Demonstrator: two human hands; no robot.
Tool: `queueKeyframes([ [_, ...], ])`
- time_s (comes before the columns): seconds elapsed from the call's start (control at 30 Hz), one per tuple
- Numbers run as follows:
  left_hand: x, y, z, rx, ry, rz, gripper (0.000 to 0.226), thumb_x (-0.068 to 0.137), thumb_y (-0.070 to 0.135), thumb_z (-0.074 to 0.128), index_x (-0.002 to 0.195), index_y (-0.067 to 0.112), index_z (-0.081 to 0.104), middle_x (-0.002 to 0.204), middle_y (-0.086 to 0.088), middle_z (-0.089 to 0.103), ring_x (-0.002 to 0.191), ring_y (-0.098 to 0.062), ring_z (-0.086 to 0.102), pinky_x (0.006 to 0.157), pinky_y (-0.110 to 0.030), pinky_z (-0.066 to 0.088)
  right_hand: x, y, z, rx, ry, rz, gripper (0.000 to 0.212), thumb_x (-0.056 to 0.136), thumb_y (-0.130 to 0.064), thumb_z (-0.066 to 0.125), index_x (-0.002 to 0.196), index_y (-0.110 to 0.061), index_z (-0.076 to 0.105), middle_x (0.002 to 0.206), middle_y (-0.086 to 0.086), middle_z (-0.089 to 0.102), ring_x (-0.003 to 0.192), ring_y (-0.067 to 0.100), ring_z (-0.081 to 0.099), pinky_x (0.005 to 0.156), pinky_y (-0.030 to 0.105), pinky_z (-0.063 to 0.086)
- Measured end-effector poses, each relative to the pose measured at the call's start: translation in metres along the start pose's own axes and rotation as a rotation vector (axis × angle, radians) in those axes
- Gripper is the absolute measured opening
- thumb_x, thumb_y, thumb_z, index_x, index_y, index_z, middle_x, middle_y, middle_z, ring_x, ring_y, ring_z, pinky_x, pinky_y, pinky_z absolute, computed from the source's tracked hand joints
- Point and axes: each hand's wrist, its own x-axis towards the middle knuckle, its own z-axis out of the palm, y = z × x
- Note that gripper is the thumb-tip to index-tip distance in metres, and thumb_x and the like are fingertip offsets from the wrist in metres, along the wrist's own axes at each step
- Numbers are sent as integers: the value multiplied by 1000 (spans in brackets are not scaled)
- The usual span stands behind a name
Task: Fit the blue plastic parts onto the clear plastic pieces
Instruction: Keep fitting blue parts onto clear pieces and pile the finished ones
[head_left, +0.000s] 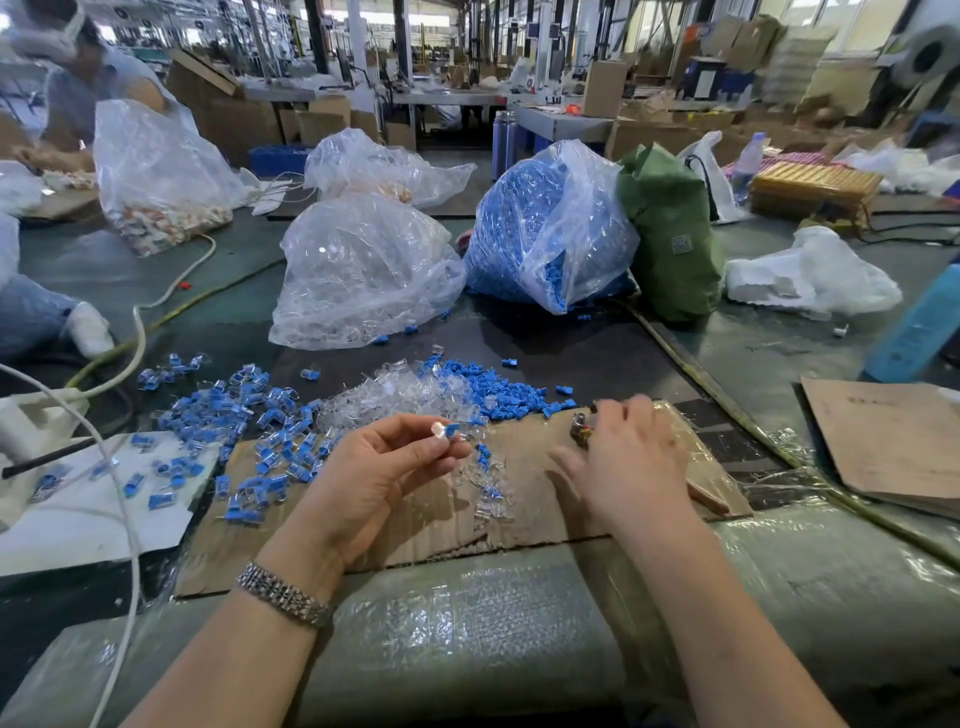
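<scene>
Bubble wrap (519, 623) covers the near edge, and both forearms cross it to a cardboard sheet (415, 519). Left hand (374, 467), a metal watch (283, 595) on its wrist, is raised with thumb and fingertips pinching a clear piece (439, 430) that has a blue part (453, 429) at its right end; whether the blue part is fully seated cannot be told. Right hand (628, 462) lies palm down, fingers loosely spread and reaching forward; its fingertips are at a small dark tool (581, 428) lying on the cardboard, but whether they grip it cannot be told. This looks like the joining step for one pair, part-way done. The next move probably calls for pressing the blue part home, perhaps with that tool, and then dropping the pair to the left. Just below and right of the left fingertips lie loose clear pieces (488, 488). Left of them spreads a scatter of finished pairs (260, 447). Beyond the fingertips sit a clear pile (395, 395) and, to its right, a blue pile (498, 395), both within reach. Farther still stand a bag of clear pieces (363, 270) and a bag of blue parts (545, 228).
</scene>
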Motion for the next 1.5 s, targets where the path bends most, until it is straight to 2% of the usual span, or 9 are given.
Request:
queueKeyframes([
  [0.1,2,1,-1,-56,9,15,22,81,-1,73,103,2,77,112,-30,71,105,-35,73,79,-26,61,6,12,-1,-96,-128,82,72,92,-59,59,142,-10,43,140,12,47,132,33,43,105,51,40],
  [0.27,0,2,0,-60,9,21,27,82,0,71,108,2,77,111,-29,72,104,-32,73,79,-25,60,14,14,-4,-172,-132,69,42,97,-38,58,126,-8,59,124,14,58,118,31,53,97,41,45],
  [0.4,-1,4,0,-97,22,13,25,81,-3,72,105,-1,76,114,-29,71,106,-34,72,80,-26,61,13,8,-9,-89,-156,69,17,92,-28,56,94,-11,59,104,14,62,95,32,55,76,35,42],
  [0.6,-1,5,0,-63,28,25,22,80,2,76,102,6,79,114,-22,73,108,-32,72,85,-30,60,1,-7,-29,347,-339,-152,28,98,-22,57,70,-19,50,64,-5,55,51,4,50,39,14,33],
  [0.7,-3,7,0,-61,62,41,24,77,5,78,100,9,81,114,-18,74,105,-26,72,82,-27,60,-9,-24,-43,419,-527,-276,17,96,-14,54,80,-13,60,79,7,71,71,15,70,71,26,59],
  [0.8,-2,6,2,-56,79,76,28,70,9,83,98,11,81,114,-17,75,103,-22,73,79,-24,59,-17,-37,-49,516,-658,-328,17,98,-11,53,83,-9,60,89,13,74,84,25,74,89,50,58],
  [1.1,-6,7,3,140,56,109,38,64,26,87,101,16,81,105,-7,76,93,-16,69,85,-32,56,-29,-49,-52,567,-696,-324,27,101,-19,53,96,7,61,90,18,68,88,38,68,94,60,52],
  [1.2,-9,9,7,198,77,114,39,63,29,86,100,16,80,103,-10,76,93,-21,68,86,-37,54,-29,-51,-49,552,-698,-331,23,102,-21,52,90,-3,61,86,15,66,82,31,66,93,59,53],
  [1.5,-15,9,16,404,152,224,29,73,19,76,101,10,77,93,-5,79,84,-12,72,75,-19,58,-32,-57,-45,561,-690,-297,34,106,-38,47,81,-15,52,77,9,57,69,23,57,86,52,55],
])
